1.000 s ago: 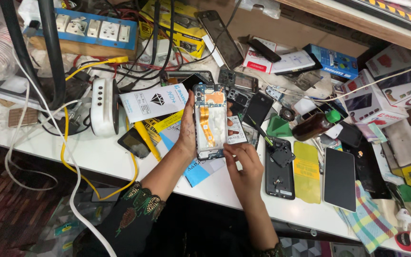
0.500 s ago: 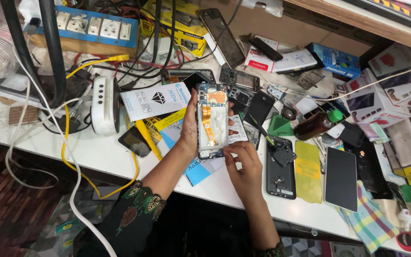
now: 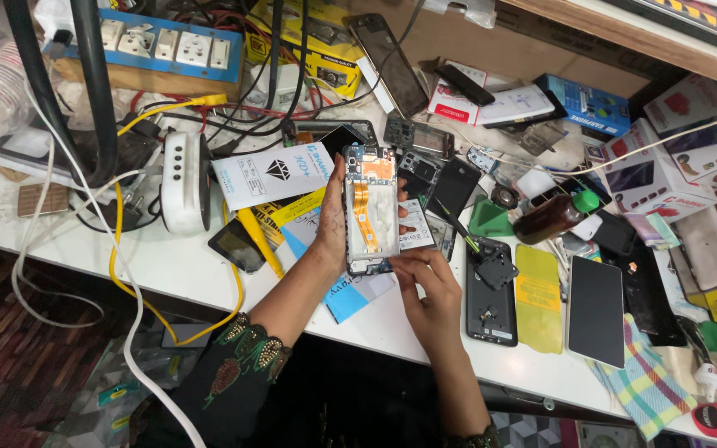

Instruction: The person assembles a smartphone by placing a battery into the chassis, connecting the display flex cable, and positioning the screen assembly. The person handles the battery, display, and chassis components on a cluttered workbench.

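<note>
L hand (image 3: 331, 235) gripping opened phone (image 3: 372, 209) upright, R hand (image 3: 431, 292) fingertips pinching its bottom edge

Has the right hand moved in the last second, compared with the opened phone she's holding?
Yes, slightly. The right hand has crept up toward the bottom edge of the opened phone, which the left hand holds above the white table.

Glossy black glass phone (image 3: 596, 310)

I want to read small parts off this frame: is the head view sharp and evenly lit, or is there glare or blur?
Head view: the opened phone and both hands, left hand and right hand, look sharp; light is even with soft shadows; a mild sheen on the black phone screen; edges bend slightly from the wide lens.
</note>
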